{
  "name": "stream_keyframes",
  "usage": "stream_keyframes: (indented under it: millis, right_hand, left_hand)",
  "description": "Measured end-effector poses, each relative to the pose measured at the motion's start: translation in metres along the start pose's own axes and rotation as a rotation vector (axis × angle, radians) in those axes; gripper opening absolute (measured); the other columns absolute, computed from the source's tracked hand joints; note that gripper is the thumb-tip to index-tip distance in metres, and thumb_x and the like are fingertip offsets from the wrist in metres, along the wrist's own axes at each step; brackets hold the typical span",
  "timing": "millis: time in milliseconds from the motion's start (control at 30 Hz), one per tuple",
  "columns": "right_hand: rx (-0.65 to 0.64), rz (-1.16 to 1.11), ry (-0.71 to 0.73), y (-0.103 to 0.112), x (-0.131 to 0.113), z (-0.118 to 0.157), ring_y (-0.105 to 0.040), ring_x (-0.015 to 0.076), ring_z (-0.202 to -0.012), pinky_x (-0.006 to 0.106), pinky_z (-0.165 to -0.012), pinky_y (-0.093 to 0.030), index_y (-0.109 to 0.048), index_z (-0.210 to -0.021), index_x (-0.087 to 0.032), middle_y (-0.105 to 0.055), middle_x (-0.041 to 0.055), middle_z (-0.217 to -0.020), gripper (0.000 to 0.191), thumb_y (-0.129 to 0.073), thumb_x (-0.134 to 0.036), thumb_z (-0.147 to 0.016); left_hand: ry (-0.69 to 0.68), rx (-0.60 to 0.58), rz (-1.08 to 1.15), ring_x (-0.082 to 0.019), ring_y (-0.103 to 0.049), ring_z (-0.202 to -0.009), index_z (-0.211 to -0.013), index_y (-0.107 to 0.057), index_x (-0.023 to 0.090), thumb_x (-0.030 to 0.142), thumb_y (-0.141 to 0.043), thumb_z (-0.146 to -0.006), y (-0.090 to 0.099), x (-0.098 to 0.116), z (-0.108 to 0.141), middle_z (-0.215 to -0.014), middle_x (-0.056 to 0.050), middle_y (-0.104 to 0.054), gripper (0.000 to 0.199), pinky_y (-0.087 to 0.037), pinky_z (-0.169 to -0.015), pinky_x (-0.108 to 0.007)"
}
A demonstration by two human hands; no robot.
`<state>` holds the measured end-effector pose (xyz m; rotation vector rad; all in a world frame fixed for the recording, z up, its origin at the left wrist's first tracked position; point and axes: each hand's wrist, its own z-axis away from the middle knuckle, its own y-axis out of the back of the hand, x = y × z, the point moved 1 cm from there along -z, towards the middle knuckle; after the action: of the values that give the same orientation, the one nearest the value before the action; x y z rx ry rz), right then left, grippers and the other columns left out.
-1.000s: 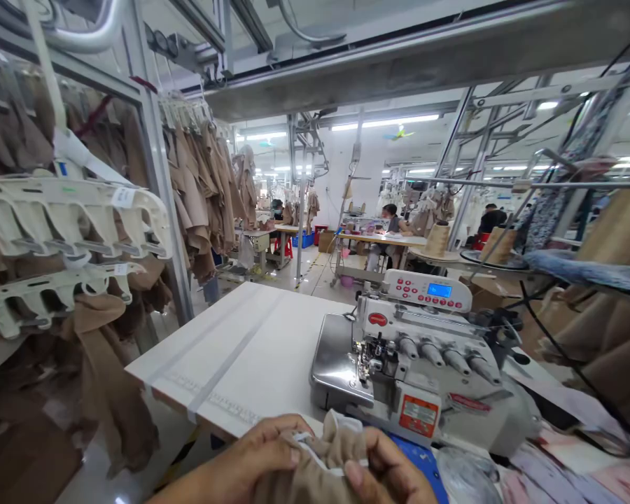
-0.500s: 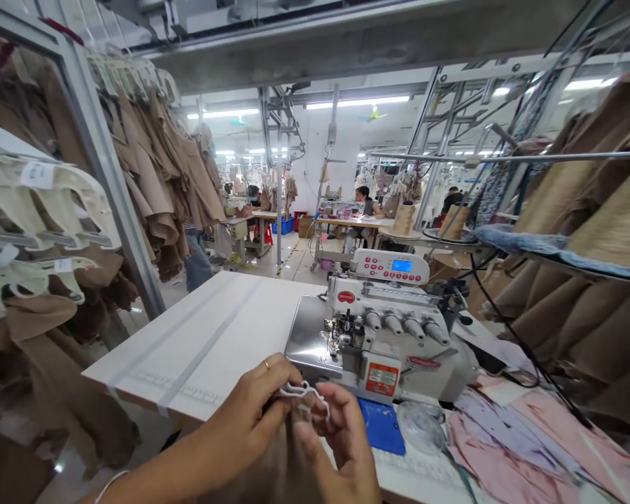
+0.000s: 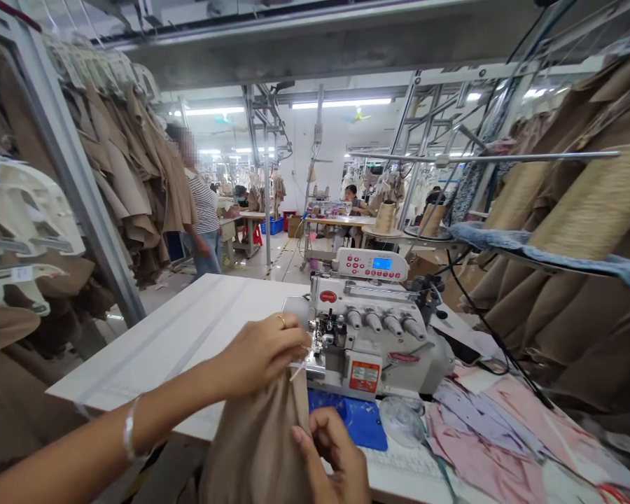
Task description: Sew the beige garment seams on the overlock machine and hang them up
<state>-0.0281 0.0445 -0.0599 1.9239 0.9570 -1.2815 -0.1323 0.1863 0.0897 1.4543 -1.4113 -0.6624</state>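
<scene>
Brown fabric [image 3: 262,441] hangs over the front edge of the white table. My left hand [image 3: 265,350], with a ring on one finger, grips its upper end beside the needle area of the sewing machine [image 3: 383,329]. A short piece of white cord [image 3: 297,371] shows just below those fingers. Lower down, my right hand [image 3: 336,455] pinches the right edge of the fabric between thumb and fingers. The machine's display panel [image 3: 372,264] is lit.
A blue pad [image 3: 354,420] and a clear round dish [image 3: 403,420] lie before the machine. Pink and lilac fabric pieces [image 3: 483,434] are at the right. Brown garments [image 3: 131,161] hang at left. A person in a striped top [image 3: 204,203] stands beyond the table.
My left hand has moved forward to the machine with the fabric's top end. My right hand has gone lower along the fabric, apart from the left. The standing person now shows more fully.
</scene>
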Motion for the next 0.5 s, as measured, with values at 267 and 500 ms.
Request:
stream_keyframes:
  millis: [267, 500]
  right_hand:
    - [-0.18, 0.052, 0.01, 0.005, 0.037, -0.018, -0.05, 0.0174, -0.073, 0.023, -0.066, -0.039, -0.054, -0.083, -0.019, -0.048, -0.0008, -0.077, 0.025, -0.056, -0.043, -0.092]
    - [-0.34, 0.165, -0.019, 0.013, 0.024, -0.022, -0.045, 0.0167, -0.066, 0.025, -0.063, -0.035, -0.038, -0.063, -0.021, -0.042, -0.0015, -0.066, 0.037, -0.046, -0.044, -0.092]
  left_hand:
    - [0.121, -0.081, -0.091, -0.016, -0.063, -0.088, -0.087, -0.074, 0.021, 0.024, -0.076, -0.081, -0.049, -0.037, -0.04, -0.093, -0.002, -0.068, 0.007, -0.048, -0.077, -0.025]
    - [0.171, -0.133, -0.358, -0.03, -0.061, -0.108, -0.109, -0.069, 0.008, -0.002, -0.046, -0.085, -0.075, 0.014, 0.003, -0.113, -0.019, -0.068, 0.035, -0.05, -0.09, -0.046]
